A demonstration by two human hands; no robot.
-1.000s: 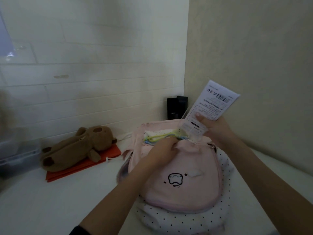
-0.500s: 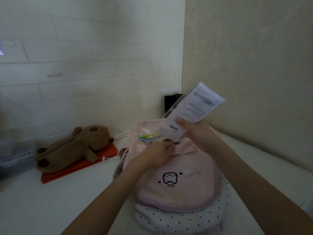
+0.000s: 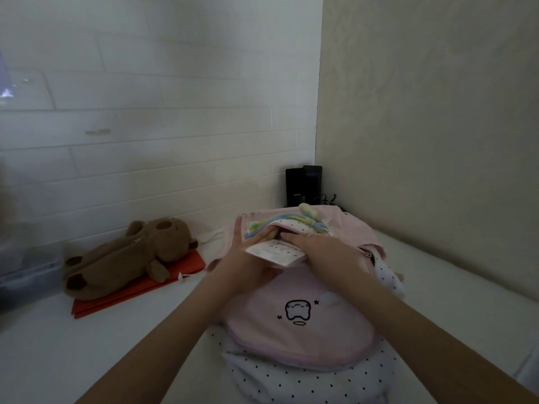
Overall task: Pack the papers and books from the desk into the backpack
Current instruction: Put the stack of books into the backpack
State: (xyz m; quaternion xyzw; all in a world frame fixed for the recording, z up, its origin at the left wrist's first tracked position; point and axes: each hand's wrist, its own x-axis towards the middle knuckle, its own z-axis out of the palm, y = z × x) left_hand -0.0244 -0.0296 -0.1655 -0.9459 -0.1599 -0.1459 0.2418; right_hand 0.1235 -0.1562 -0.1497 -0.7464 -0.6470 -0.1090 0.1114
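1. Backpack, pink with a small black cartoon print on its front, lies on the white desk near the corner of the two walls, its mouth facing away from the camera.
2. Its white, black-dotted lining shows along the near edge and on the right side.
3. A white paper with rows of small print lies at the mouth of the backpack, partly tucked under the pink flap; how far in it reaches cannot be told.
4. The left hand holds the left edge of the mouth, fingers stretched up along the rim and thumb near the paper's lower left edge, so the hand is half open around the fabric.
5. The right hand lies palm down on the paper, fingers nearly flat and together, pressing on it rather than pinching it.
6. A blue and yellow cord with a pale charm hangs across the top of the opening, just beyond the fingers.
7. To the left, well apart from the backpack, a brown plush toy lies on a red folder.
8. A black box stands in the corner behind the backpack.
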